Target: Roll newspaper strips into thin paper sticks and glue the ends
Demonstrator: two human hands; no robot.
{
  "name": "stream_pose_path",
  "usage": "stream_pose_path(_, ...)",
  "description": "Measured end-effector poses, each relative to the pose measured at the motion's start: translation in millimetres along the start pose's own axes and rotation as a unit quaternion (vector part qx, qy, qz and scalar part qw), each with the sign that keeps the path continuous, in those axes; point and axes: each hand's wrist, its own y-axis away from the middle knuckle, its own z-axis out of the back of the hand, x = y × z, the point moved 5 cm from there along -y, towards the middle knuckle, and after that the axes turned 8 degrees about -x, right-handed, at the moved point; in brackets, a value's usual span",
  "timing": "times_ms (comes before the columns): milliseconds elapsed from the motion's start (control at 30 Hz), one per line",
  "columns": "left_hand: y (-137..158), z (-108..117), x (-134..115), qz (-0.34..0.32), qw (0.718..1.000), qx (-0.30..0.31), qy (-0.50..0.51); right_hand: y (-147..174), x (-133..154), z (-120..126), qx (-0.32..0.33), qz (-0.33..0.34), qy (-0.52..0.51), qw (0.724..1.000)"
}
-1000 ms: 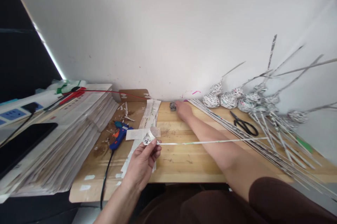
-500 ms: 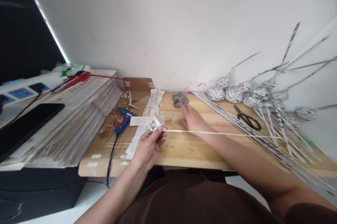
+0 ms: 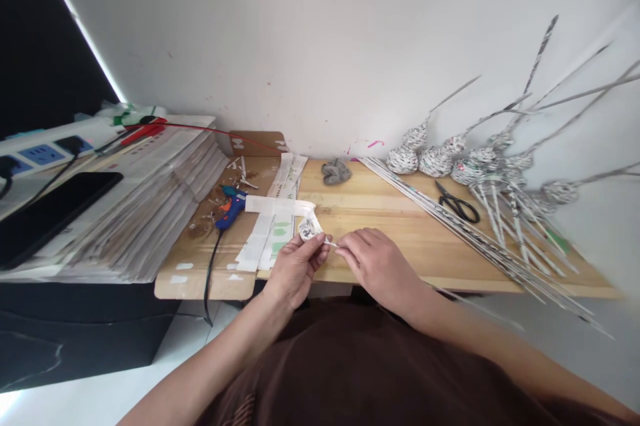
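Observation:
My left hand (image 3: pixel 299 263) pinches a newspaper strip (image 3: pixel 280 205) where it funnels into a thin rolled stick. Flat, the strip's other end reaches left toward the glue gun. My right hand (image 3: pixel 375 263) is closed on the rolled paper stick (image 3: pixel 331 243), just right of the left fingers. The stick's far end comes out beneath my right wrist and slants down past the table edge. Beneath the strip lie more cut newspaper strips (image 3: pixel 256 239), some printed with green. A grey crumpled cloth (image 3: pixel 336 172) sits behind my hands.
At left, a blue glue gun (image 3: pixel 232 210) lies on a brown board (image 3: pixel 193 273), beside a tall newspaper stack (image 3: pixel 170 213) carrying a black phone (image 3: pixel 65 213) and power strip (image 3: pixel 35 153). At right are scissors (image 3: pixel 457 205), rolled paper sticks (image 3: pixel 440 216) and several woven paper gourds (image 3: pixel 403 159).
My right hand has come from near the grey cloth back toward my body and now grips the stick beside my left hand. The strip's wide end has curled up further.

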Motion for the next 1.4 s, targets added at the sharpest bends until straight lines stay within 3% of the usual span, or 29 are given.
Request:
stream_pose_path(367, 8, 10, 10, 0.034, 0.999, -0.014, 0.015, 16, -6, -7, 0.042, -0.134, -0.172, 0.975)
stream_pose_path(533, 9, 11, 9, 0.02, 1.0, -0.005, 0.007, 17, -5, -6, 0.017, -0.138, -0.163, 0.977)
stream_pose_path(767, 10, 16, 11, 0.021, 1.0, -0.006, 0.01, 14, -3, -7, 0.077, -0.141, -0.175, 0.971)
stream_pose_path(933, 9, 18, 11, 0.016, 1.0, -0.007, 0.008, 13, -4, -7, 0.049, -0.144, -0.181, 0.972)
stream_pose_path(1100, 10, 19, 11, 0.019, 1.0, -0.015, 0.006, 15, -2, -12, 0.1, -0.133, -0.173, 0.971)
stream_pose_path(1267, 11, 18, 11, 0.027, 1.0, -0.016, 0.003, 13, -3, -10, 0.073, -0.151, -0.206, 0.964)
stream_pose_path(1400, 10, 20, 10, 0.023, 1.0, -0.019, 0.006, 12, -3, -14, 0.114, -0.158, -0.199, 0.96)
